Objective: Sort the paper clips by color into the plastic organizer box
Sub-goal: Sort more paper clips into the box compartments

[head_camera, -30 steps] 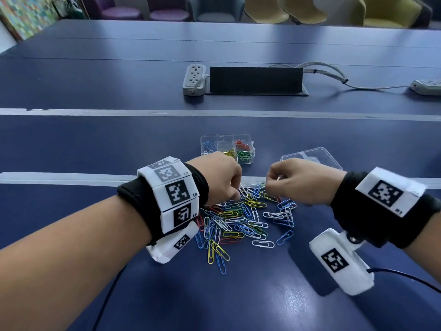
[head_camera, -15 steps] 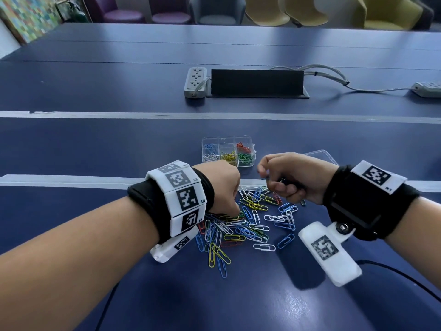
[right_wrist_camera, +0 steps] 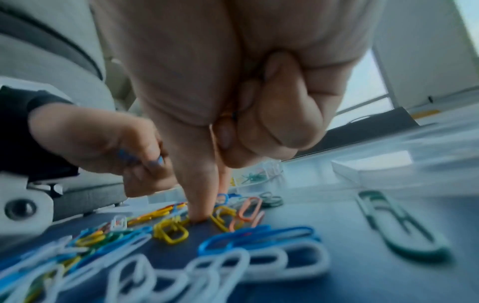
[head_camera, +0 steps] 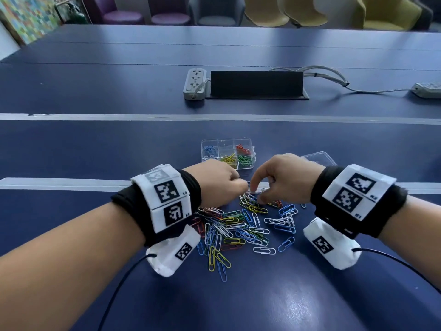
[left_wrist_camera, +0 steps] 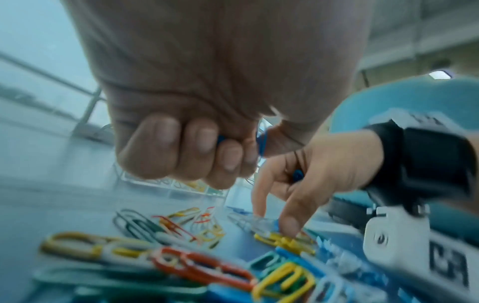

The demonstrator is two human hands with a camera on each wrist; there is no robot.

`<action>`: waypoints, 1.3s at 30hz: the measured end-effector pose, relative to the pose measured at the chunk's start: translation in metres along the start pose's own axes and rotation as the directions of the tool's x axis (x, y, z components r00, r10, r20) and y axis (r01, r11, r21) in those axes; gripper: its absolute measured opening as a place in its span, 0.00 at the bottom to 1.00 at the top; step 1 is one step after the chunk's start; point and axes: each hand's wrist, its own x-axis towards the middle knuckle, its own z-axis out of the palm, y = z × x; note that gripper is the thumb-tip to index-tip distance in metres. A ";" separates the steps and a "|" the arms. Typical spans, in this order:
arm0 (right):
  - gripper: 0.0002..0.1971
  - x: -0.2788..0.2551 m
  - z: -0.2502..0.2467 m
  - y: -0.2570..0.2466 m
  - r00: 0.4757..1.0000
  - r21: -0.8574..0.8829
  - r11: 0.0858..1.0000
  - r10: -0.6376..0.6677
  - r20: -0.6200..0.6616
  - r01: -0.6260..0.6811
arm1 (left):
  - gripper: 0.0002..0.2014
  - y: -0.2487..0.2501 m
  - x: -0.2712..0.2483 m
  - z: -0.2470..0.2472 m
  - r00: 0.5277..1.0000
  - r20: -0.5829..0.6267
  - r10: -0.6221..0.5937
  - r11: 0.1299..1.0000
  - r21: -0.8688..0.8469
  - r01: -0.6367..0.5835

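1. Left hand (head_camera: 219, 180): clenched over the far edge of the loose pile of paper clips (head_camera: 241, 225). The left wrist view shows blue clips (left_wrist_camera: 261, 143) caught between its curled fingers. Judgement: it serves as a holding store, so several clips of one colour can go to the box in a single trip.
2. Right hand (head_camera: 281, 177): index finger and thumb extended down onto the pile and closing on a clip there; colour not certain. The other fingers are folded, and something blue (left_wrist_camera: 296, 174) shows in the palm. Judgement: it picks while also retaining clips.
3. Plastic organizer box (head_camera: 204, 149): open on the blue table (head_camera: 95, 144), just beyond both hands. Judgement: placed within short reach. Its clear lid (head_camera: 322, 156) lies to the right.
4. Count: one box, six compartments. Four visibly hold clips: blue, yellow, red, green. The remaining two cannot be judged.
5. Pile: several dozen clips in blue, white, yellow, green and red; an exact count is not possible.
6. Background: two power strips (head_camera: 195, 83), one black panel (head_camera: 256, 83).
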 end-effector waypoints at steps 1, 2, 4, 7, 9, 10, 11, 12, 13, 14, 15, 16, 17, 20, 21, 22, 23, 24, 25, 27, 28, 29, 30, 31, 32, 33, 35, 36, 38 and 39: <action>0.07 0.000 0.001 -0.001 1.000 -0.036 0.999 -0.005 -0.007 0.004 | 0.19 -0.003 0.000 -0.001 1.000 -0.004 -0.022 0.996 -0.085 0.022; 0.07 0.002 0.001 -0.002 1.000 -0.048 0.999 -0.010 -0.011 0.009 | 0.20 -0.006 -0.001 -0.003 0.999 0.014 -0.038 0.983 -0.182 0.040; 0.07 0.004 0.001 0.000 1.000 -0.031 0.999 -0.021 -0.010 0.021 | 0.20 -0.016 -0.005 -0.005 0.993 0.107 -0.041 0.892 -0.444 0.085; 0.05 0.005 -0.002 0.002 1.000 0.045 0.999 -0.025 -0.003 0.025 | 0.17 -0.031 -0.015 -0.009 0.977 0.212 0.001 0.664 -0.731 0.158; 0.05 0.004 -0.006 0.004 1.000 0.152 0.988 -0.009 0.003 0.008 | 0.15 -0.041 -0.022 -0.009 0.980 0.200 0.011 0.607 -0.780 0.152; 0.06 0.005 -0.009 0.005 1.000 0.216 0.976 0.011 0.013 -0.014 | 0.13 -0.046 -0.025 -0.009 0.981 0.193 0.006 0.591 -0.792 0.152; 0.08 0.006 -0.010 0.006 0.999 0.279 0.959 0.037 0.032 -0.045 | 0.12 -0.051 -0.027 -0.009 0.982 0.191 -0.003 0.579 -0.800 0.158; 0.09 0.007 -0.011 0.007 0.996 0.337 0.938 0.060 0.062 -0.077 | 0.11 -0.055 -0.030 -0.009 0.981 0.196 -0.013 0.579 -0.798 0.167; 0.09 0.008 -0.012 0.008 0.993 0.391 0.914 0.073 0.097 -0.105 | 0.12 -0.059 -0.032 -0.009 0.978 0.206 -0.022 0.595 -0.784 0.179; 0.07 0.009 -0.012 0.009 0.989 0.446 0.886 0.079 0.128 -0.128 | 0.12 -0.062 -0.033 -0.010 0.975 0.218 -0.035 0.628 -0.755 0.191; 0.05 0.010 -0.012 0.010 0.985 0.500 0.854 0.079 0.152 -0.145 | 0.12 -0.064 -0.035 -0.010 0.973 0.226 -0.053 0.670 -0.714 0.202; 0.04 0.011 -0.011 0.009 0.983 0.547 0.822 0.077 0.170 -0.159 | 0.10 -0.064 -0.037 -0.012 0.971 0.226 -0.074 0.720 -0.662 0.209; 0.07 0.013 -0.011 0.009 0.980 0.579 0.797 0.080 0.181 -0.172 | 0.08 -0.063 -0.040 -0.013 0.973 0.209 -0.096 0.784 -0.586 0.204; 0.13 0.019 -0.011 0.006 0.974 0.600 0.770 0.135 0.181 -0.218 | 0.06 -0.060 -0.046 -0.014 0.991 0.078 -0.111 0.967 -0.223 0.126; 0.13 0.021 -0.010 0.005 0.973 0.583 0.780 0.160 0.165 -0.227 | 0.06 -0.059 -0.048 -0.013 0.994 0.039 -0.101 0.987 -0.122 0.105; 0.11 0.023 -0.009 0.003 0.973 0.557 0.798 0.181 0.141 -0.229 | 0.07 -0.059 -0.049 -0.012 0.996 0.009 -0.091 0.994 -0.052 0.091; 0.09 0.025 -0.008 0.001 0.974 0.524 0.821 0.195 0.117 -0.227 | 0.08 -0.059 -0.049 -0.011 0.997 -0.011 -0.080 0.997 -0.006 0.080; 0.07 0.026 -0.007 -0.001 0.974 0.488 0.843 0.204 0.099 -0.226 | 0.09 -0.057 -0.049 -0.010 0.997 -0.024 -0.070 0.997 0.030 0.071; 0.06 0.027 -0.006 -0.003 0.973 0.457 0.860 0.209 0.096 -0.229 | 0.08 -0.056 -0.048 -0.010 0.998 -0.031 -0.059 0.996 0.064 0.061; 0.06 0.027 -0.004 -0.006 0.972 0.404 0.885 0.203 0.117 -0.233 | 0.07 -0.054 -0.048 -0.009 0.999 -0.038 -0.032 0.991 0.131 0.037; 0.08 0.027 -0.003 -0.007 0.974 0.366 0.904 0.191 0.122 -0.223 | 0.06 -0.053 -0.049 -0.009 0.999 -0.043 -0.019 0.986 0.165 0.026; 0.10 0.026 -0.003 -0.008 0.977 0.316 0.926 0.177 0.118 -0.206 | 0.06 -0.052 -0.049 -0.008 0.999 -0.046 -0.009 0.980 0.196 0.018; 0.12 0.026 -0.003 -0.009 0.981 0.256 0.949 0.163 0.105 -0.185 | 0.07 -0.052 -0.050 -0.008 0.999 -0.049 -0.004 0.976 0.216 0.014; 0.13 0.026 -0.003 -0.010 0.985 0.191 0.968 0.149 0.089 -0.164 | 0.07 -0.052 -0.050 -0.007 0.999 -0.050 0.002 0.974 0.228 0.009; 0.12 0.026 -0.003 -0.011 0.988 0.131 0.981 0.137 0.074 -0.146 | 0.07 -0.052 -0.050 -0.007 0.999 -0.049 0.007 0.972 0.236 0.004; 0.11 0.026 -0.002 -0.011 0.990 0.081 0.988 0.129 0.059 -0.133 | 0.07 -0.052 -0.050 -0.006 0.999 -0.048 0.011 0.971 0.240 0.001; 0.09 0.026 -0.001 -0.013 0.993 0.014 0.993 0.113 0.032 -0.114 | 0.07 -0.053 -0.050 -0.006 0.998 -0.057 0.020 0.970 0.243 -0.006; 0.09 0.026 -0.001 -0.014 0.994 -0.008 0.995 0.102 0.022 -0.102 | 0.07 -0.055 -0.049 -0.005 0.998 -0.065 0.026 0.970 0.243 -0.009; 0.09 0.026 -0.001 -0.015 0.997 -0.044 0.996 0.082 0.004 -0.082 | 0.07 -0.057 -0.049 -0.003 0.996 -0.079 0.043 0.972 0.236 -0.023; 0.08 0.025 -0.001 -0.016 0.997 -0.064 0.995 0.075 -0.004 -0.075 | 0.06 -0.059 -0.049 -0.003 0.995 -0.088 0.050 0.975 0.219 -0.030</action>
